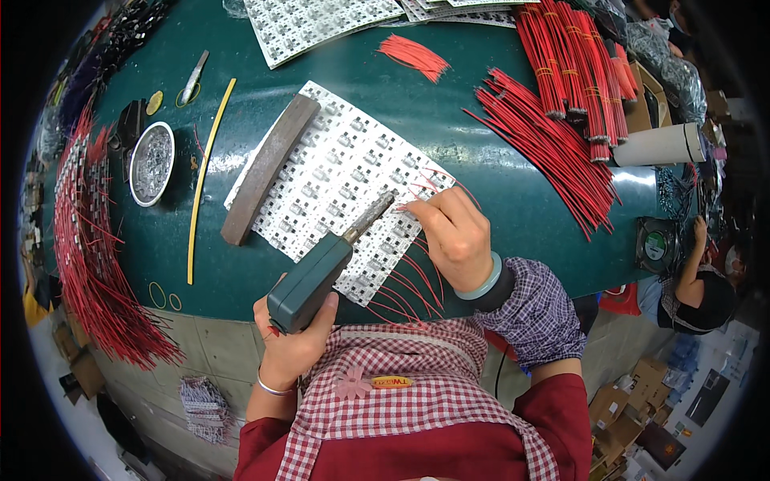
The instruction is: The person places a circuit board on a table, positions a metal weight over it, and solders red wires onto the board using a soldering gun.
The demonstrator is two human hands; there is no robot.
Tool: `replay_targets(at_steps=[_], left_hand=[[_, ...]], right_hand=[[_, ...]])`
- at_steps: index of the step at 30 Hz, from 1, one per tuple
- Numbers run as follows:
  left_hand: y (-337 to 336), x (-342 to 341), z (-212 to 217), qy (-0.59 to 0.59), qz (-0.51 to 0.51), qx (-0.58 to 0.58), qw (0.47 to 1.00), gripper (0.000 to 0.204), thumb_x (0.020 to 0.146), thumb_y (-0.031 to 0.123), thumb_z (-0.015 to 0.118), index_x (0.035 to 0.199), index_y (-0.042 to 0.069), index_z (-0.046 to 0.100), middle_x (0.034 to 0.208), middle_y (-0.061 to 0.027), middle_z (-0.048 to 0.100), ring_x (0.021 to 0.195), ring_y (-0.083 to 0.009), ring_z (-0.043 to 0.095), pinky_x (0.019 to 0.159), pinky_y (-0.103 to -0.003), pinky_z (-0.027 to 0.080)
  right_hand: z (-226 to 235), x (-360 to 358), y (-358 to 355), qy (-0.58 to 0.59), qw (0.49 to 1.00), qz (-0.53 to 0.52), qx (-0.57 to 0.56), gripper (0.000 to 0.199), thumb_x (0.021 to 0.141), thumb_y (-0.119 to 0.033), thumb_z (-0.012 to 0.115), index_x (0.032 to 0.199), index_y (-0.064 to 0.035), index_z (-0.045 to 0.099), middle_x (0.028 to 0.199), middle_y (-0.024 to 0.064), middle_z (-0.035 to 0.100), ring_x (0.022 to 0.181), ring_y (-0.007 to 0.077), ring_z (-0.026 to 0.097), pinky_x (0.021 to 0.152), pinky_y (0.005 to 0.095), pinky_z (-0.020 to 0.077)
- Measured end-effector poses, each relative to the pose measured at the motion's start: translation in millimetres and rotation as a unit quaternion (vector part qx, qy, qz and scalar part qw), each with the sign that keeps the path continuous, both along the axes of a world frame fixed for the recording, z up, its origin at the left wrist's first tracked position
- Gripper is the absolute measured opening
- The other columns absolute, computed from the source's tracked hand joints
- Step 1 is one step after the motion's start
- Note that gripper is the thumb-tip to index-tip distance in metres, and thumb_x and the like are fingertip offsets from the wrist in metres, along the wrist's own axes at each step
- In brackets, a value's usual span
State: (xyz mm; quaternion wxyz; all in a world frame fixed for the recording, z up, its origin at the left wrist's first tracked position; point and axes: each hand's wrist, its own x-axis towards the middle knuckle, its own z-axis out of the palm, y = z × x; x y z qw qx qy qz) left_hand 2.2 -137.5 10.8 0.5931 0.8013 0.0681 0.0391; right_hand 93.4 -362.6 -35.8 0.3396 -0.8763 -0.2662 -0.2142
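My left hand (298, 353) is wrapped round the grip of a dark green soldering gun (311, 282). Its metal tip reaches up and right over a white panel of small circuit boards (357, 164), close to my right fingertips. My right hand (459, 240) is closed in a pinch at the panel's right edge, on a thin red wire whose end is partly hidden by the fingers. Several red wires (413, 276) trail off that edge toward me. A brown bar (273, 168) lies across the panel's left side.
Loose red wires (549, 152) and tied red bundles (561, 60) lie at the right. More panels (321, 24) are stacked at the back. At the left are a white-rimmed bowl (152, 164), a yellow strip (210, 180), snips (192, 80) and a hanging wire bunch (92, 248). A person (698, 293) sits at right.
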Motion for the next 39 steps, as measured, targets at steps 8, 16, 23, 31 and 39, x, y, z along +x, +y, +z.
replay_targets(at_steps=[8, 16, 23, 31, 39], left_hand=[[1, -3, 1, 0.012, 0.003, -0.011, 1.000, 0.018, 0.074, -0.001, 0.075, 0.090, -0.002, 0.067, 0.081, -0.0048, 0.067, 0.066, -0.0074, 0.060, 0.060, -0.022, 0.047], [3, 1, -1, 0.004, -0.029, 0.005, 1.000, 0.014, 0.073, -0.004, 0.072, 0.086, -0.003, 0.066, 0.073, -0.0034, 0.061, 0.059, -0.0078, 0.055, 0.053, -0.023, 0.043], [3, 1, 0, 0.012, -0.033, 0.018, 0.999, 0.013, 0.073, -0.002, 0.072, 0.084, -0.004, 0.066, 0.072, -0.0049, 0.061, 0.058, -0.0094, 0.055, 0.053, -0.024, 0.043], [4, -11, 1, 0.082, 0.041, -0.030, 0.995, 0.011, 0.075, 0.002, 0.074, 0.083, -0.001, 0.069, 0.071, -0.0056, 0.068, 0.055, -0.0111, 0.061, 0.051, -0.026, 0.046], [5, -12, -3, 0.024, 0.019, 0.011, 0.999, 0.014, 0.074, 0.003, 0.076, 0.085, -0.002, 0.069, 0.073, -0.0063, 0.067, 0.057, -0.0120, 0.061, 0.054, -0.026, 0.047]], right_hand=[[0, -2, 0, 0.004, 1.000, -0.002, -0.025, 0.023, 0.069, 0.005, 0.063, 0.091, -0.0003, 0.065, 0.075, 0.0090, 0.050, 0.069, 0.0251, 0.054, 0.059, 0.0360, 0.0461], [1, -4, -1, 0.007, 0.998, -0.004, -0.062, 0.024, 0.070, 0.002, 0.062, 0.094, 0.0003, 0.064, 0.077, 0.0090, 0.050, 0.070, 0.0249, 0.054, 0.060, 0.0349, 0.0469], [1, -4, 0, 0.002, 0.998, -0.001, -0.056, 0.031, 0.065, 0.008, 0.065, 0.094, 0.0013, 0.066, 0.075, 0.0085, 0.051, 0.068, 0.0251, 0.055, 0.057, 0.0355, 0.0458], [3, -4, 0, 0.007, 0.998, -0.002, -0.069, 0.026, 0.068, 0.003, 0.063, 0.095, 0.0008, 0.065, 0.078, 0.0089, 0.051, 0.071, 0.0250, 0.055, 0.059, 0.0348, 0.0468], [6, -5, 2, -0.012, 0.998, -0.018, -0.060, 0.021, 0.070, -0.002, 0.062, 0.091, 0.0002, 0.064, 0.077, 0.0084, 0.051, 0.071, 0.0241, 0.054, 0.061, 0.0335, 0.0468]])
